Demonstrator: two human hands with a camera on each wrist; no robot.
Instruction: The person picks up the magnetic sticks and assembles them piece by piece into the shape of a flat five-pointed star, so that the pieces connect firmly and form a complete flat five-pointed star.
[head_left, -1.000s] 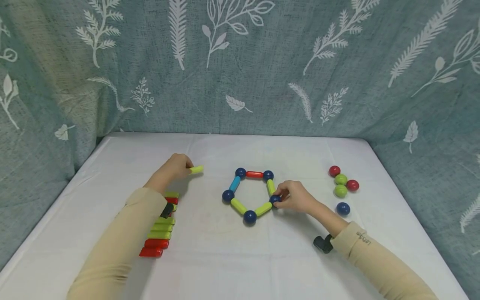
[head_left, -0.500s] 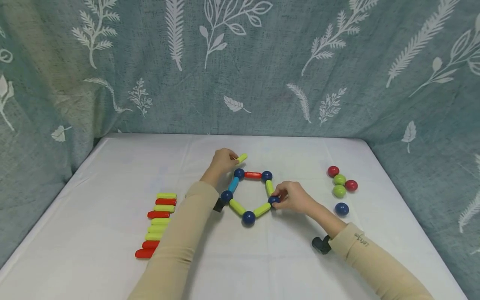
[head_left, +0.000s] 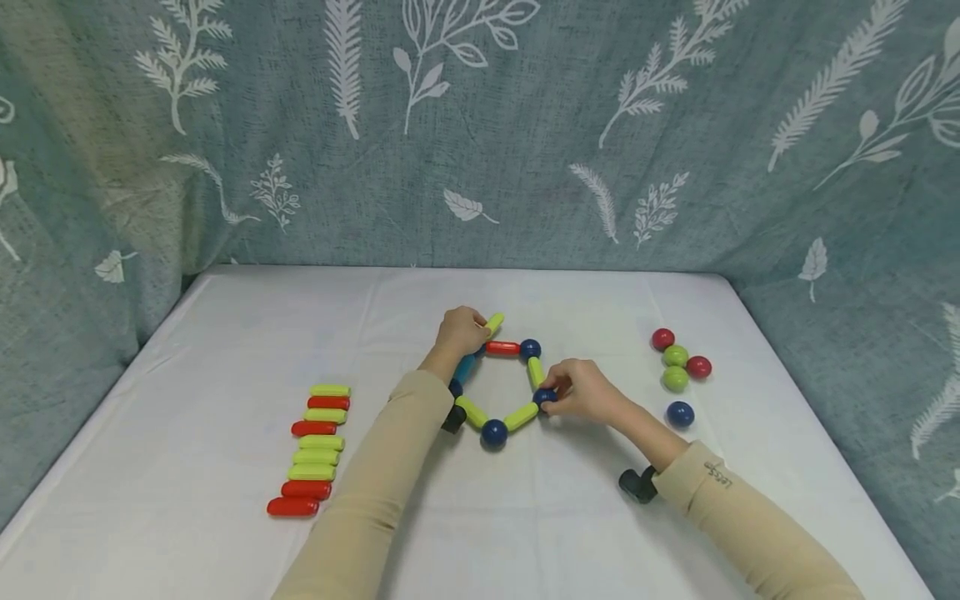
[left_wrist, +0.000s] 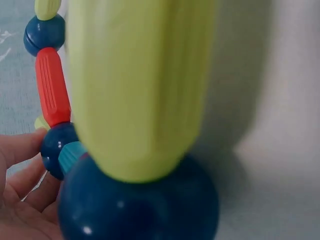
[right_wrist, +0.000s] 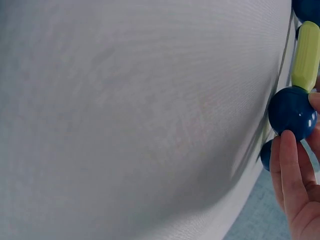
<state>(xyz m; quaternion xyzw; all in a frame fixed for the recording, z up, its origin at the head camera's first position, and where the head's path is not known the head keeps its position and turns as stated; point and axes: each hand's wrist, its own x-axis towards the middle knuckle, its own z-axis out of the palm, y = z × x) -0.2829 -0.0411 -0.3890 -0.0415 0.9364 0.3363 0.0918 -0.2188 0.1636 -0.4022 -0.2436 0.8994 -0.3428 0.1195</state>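
Magnetic rods and blue balls form a five-sided ring on the white table. My left hand is at its far left corner, holding a yellow-green magnetic rod that points away to the upper right. In the left wrist view the thumb lies against the blue corner ball, and only a bit of that rod shows behind it. A red rod and a light-blue rod meet at this corner. My right hand pinches the blue ball at the ring's right corner, between two yellow-green rods.
Left of the ring lies a column of several loose red and yellow-green rods. To the right sit red balls, green balls and a single blue ball. A patterned curtain hangs behind the table.
My left hand has carried the yellow-green rod rightward from beyond the rod column, then slightly down to the ring's far left corner. The right hand keeps its hold on the ball.
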